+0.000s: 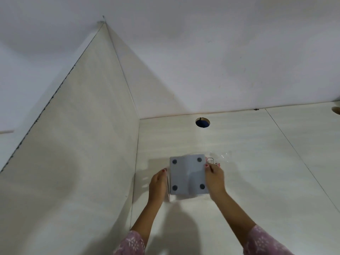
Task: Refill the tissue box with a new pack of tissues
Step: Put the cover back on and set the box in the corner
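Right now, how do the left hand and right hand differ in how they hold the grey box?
The left hand flanks the upturned grey box's left side, fingers pointing up; the right hand grips its right edge, thumb on the grey base. The right hand overlaps a clear wrapper; the left doesn't. Both have red-painted nails.

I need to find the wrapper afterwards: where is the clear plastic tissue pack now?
In the head view the plastic pack lies on the desk, right of the upturned grey tissue box, just beyond the right hand.
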`<action>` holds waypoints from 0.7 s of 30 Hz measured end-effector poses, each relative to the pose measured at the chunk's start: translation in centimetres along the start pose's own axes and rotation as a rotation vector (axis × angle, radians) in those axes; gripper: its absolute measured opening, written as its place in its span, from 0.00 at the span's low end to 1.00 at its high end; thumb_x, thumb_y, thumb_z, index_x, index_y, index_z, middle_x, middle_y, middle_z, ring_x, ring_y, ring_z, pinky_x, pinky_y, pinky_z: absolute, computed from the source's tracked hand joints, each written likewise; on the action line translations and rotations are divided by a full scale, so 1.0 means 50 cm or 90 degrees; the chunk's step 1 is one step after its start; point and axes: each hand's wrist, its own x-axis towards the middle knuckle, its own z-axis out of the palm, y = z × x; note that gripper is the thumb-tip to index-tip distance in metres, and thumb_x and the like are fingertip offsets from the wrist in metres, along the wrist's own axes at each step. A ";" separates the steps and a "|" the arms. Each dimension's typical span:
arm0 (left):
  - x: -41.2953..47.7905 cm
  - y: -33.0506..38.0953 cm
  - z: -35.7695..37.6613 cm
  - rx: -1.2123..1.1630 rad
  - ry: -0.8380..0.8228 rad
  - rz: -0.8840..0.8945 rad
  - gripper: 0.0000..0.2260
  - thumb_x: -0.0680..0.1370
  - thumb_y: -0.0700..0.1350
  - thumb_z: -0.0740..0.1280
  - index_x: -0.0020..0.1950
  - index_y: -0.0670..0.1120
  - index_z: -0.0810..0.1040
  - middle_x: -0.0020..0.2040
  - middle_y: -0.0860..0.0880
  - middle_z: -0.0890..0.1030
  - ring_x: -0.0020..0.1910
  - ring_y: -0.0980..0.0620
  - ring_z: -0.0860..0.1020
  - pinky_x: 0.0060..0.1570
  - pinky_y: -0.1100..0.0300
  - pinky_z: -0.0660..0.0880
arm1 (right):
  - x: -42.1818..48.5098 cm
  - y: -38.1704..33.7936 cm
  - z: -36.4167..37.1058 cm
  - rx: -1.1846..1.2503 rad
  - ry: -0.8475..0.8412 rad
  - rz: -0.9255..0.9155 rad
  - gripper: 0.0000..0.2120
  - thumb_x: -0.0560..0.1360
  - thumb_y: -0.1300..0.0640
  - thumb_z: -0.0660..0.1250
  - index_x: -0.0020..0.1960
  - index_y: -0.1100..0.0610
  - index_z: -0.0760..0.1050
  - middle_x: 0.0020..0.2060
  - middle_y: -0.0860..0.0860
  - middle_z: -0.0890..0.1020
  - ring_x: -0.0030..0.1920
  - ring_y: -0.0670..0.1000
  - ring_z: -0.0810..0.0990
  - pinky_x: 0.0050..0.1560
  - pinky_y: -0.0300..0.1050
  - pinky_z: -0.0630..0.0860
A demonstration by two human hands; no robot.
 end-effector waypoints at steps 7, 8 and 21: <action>-0.024 -0.050 0.019 0.088 0.036 0.086 0.12 0.77 0.41 0.60 0.59 0.47 0.75 0.52 0.42 0.79 0.47 0.49 0.78 0.33 0.75 0.72 | -0.001 0.010 0.038 -0.249 -0.051 -0.111 0.22 0.76 0.64 0.58 0.25 0.53 0.58 0.21 0.49 0.63 0.23 0.46 0.61 0.25 0.35 0.56; -0.028 -0.056 0.023 0.088 0.047 0.080 0.12 0.77 0.41 0.60 0.59 0.46 0.75 0.52 0.43 0.79 0.48 0.49 0.78 0.33 0.75 0.72 | 0.001 0.011 0.038 -0.262 -0.049 -0.129 0.22 0.75 0.64 0.59 0.24 0.54 0.58 0.20 0.49 0.62 0.23 0.46 0.60 0.24 0.35 0.57; -0.035 -0.060 0.046 0.074 0.096 0.047 0.20 0.74 0.42 0.67 0.66 0.44 0.70 0.63 0.45 0.75 0.50 0.49 0.80 0.35 0.73 0.76 | 0.005 0.047 -0.006 -0.284 -0.091 -0.104 0.12 0.76 0.52 0.62 0.50 0.60 0.77 0.32 0.53 0.77 0.28 0.49 0.76 0.24 0.33 0.74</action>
